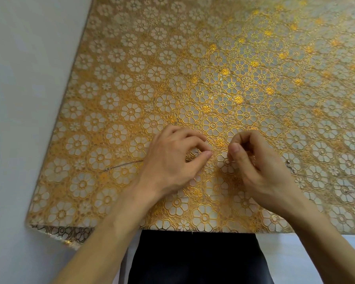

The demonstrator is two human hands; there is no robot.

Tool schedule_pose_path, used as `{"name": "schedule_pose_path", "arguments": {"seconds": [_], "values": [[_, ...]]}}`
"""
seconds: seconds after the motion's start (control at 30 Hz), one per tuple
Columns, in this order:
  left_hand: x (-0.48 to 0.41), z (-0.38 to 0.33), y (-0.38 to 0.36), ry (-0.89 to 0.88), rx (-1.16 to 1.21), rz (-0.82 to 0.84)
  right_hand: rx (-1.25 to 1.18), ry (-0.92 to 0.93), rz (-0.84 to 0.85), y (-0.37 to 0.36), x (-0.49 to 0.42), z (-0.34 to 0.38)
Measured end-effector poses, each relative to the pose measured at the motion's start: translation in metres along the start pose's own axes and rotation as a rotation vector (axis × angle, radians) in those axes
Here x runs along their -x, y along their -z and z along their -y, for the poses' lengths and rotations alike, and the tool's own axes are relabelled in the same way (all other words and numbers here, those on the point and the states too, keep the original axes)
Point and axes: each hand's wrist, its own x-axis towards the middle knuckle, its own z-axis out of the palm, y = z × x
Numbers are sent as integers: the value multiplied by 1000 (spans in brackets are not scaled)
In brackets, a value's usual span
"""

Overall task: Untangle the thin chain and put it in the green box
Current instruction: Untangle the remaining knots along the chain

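Observation:
A thin silver chain [123,165] lies on the gold flower-patterned tablecloth [213,68]. One end trails left from under my left hand [172,160]; the other end shows to the right of my right hand [254,160], near the wrist. Both hands rest on the cloth near the table's front edge, thumb and forefinger pinched together, about a hand's width apart. The chain's middle part is hidden under the hands, so I cannot make out the strand between the fingertips. No green box is in view.
The table's left edge runs diagonally beside a pale floor [19,99]. The cloth's front left corner [59,230] folds under. My dark trousers [195,257] sit just below the front edge.

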Motion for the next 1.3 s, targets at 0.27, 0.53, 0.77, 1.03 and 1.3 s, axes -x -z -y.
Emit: {"name": "schedule_pose_path", "arguments": {"seconds": [0.27,0.53,0.77,1.03,1.3], "values": [[-2,-8,32,196,533,263,-221,-64,-167,12,-3,-7],[-2,-8,41,279,620,304,-204,-58,-285,22,-3,-11],[-4,-3,45,296,574,269,-150,-82,-353,33,-1,-23],[-15,4,35,263,290,-33,77,-60,-285,38,0,-27],[-39,14,33,162,-50,-102,504,16,-276,30,-18,-35]]}}
